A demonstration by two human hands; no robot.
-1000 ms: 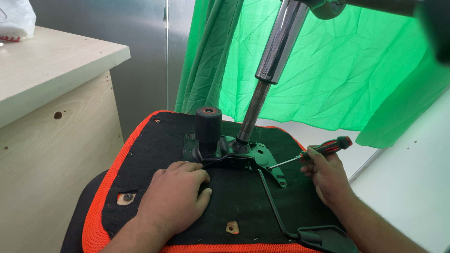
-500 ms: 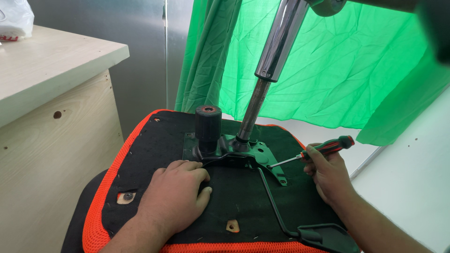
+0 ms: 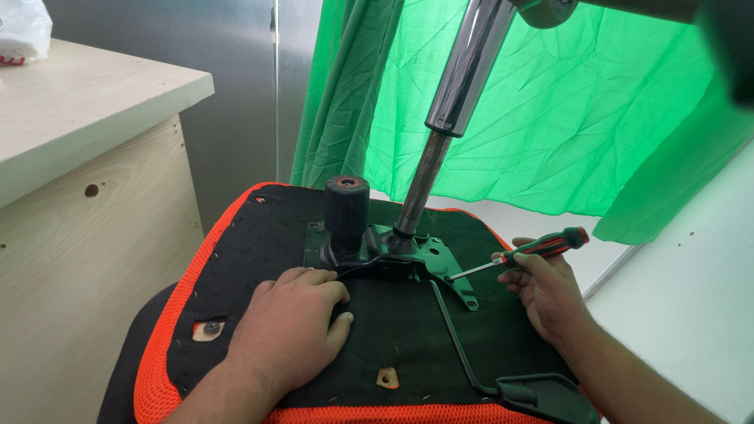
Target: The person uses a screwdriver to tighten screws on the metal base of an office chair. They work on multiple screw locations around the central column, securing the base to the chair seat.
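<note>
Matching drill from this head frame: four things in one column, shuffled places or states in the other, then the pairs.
1. red-and-black-handled screwdriver
2. black cylindrical knob
3. shiny chrome gas-lift cylinder
4. left hand

A. flat on the black seat underside
B. slanting up out of the metal mechanism plate
C. gripped in the right hand
D. standing upright on the plate's left

Pairs: 1-C, 2-D, 3-B, 4-A

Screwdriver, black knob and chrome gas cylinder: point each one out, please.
Screwdriver [image 3: 542, 245]: head view, on its red-and-black handle.
Black knob [image 3: 347, 208]: head view, on its side wall.
Gas cylinder [image 3: 465, 67]: head view, on the shiny upper tube.
</note>
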